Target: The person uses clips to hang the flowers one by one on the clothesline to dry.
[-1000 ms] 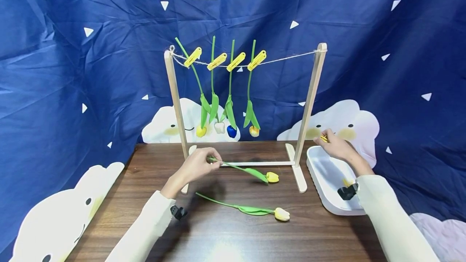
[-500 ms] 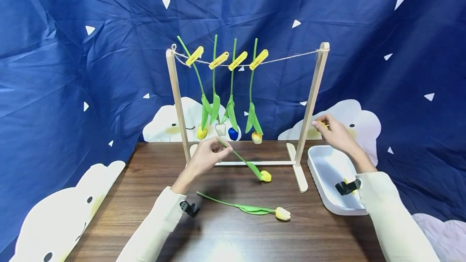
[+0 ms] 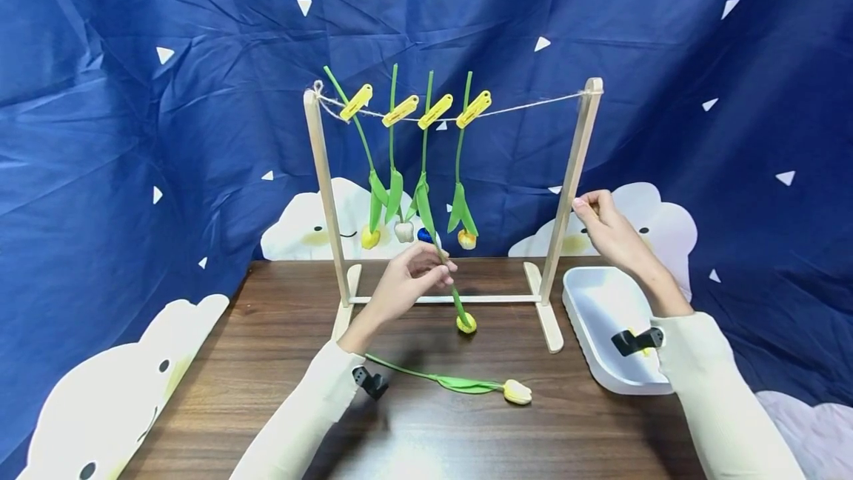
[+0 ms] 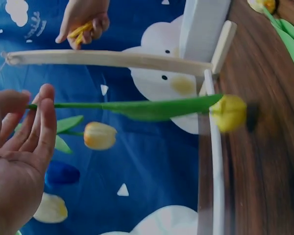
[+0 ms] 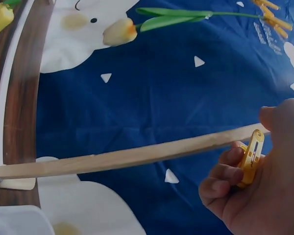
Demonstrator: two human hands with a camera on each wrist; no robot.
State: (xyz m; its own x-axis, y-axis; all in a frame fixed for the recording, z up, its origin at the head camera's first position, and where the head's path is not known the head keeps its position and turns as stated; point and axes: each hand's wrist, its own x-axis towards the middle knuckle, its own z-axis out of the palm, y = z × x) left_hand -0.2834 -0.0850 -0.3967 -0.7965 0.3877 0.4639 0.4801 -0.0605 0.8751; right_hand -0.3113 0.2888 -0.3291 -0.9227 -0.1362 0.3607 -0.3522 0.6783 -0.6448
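My left hand point(image 3: 409, 280) pinches the green stem of a yellow artificial tulip point(image 4: 229, 113), which hangs head down just above the table. To the right, my right hand point(image 3: 609, 232) holds a yellow clothespin point(image 5: 251, 159) against its curled fingers, beside the rack's right post point(image 3: 569, 191). Several tulips hang upside down from the string point(image 3: 526, 105), each by a yellow clothespin; among them are a white tulip point(image 3: 403, 232), a blue tulip point(image 4: 62, 173) and an orange-white tulip point(image 3: 467, 239). On the table lies a pale yellow tulip point(image 3: 517, 392).
A white tray point(image 3: 580, 332) stands at the table's right side with something yellow in it, partly hidden by the right wrist's camera. The wooden rack's crossbar point(image 3: 486, 299) runs low between its feet. Behind hangs a blue curtain point(image 3: 666, 58) with cloud prints.
The left hand has moved right and up with the yellow tulip, whose stem now hangs steeper. The right hand has risen from near the tray, still holding the clothespin.
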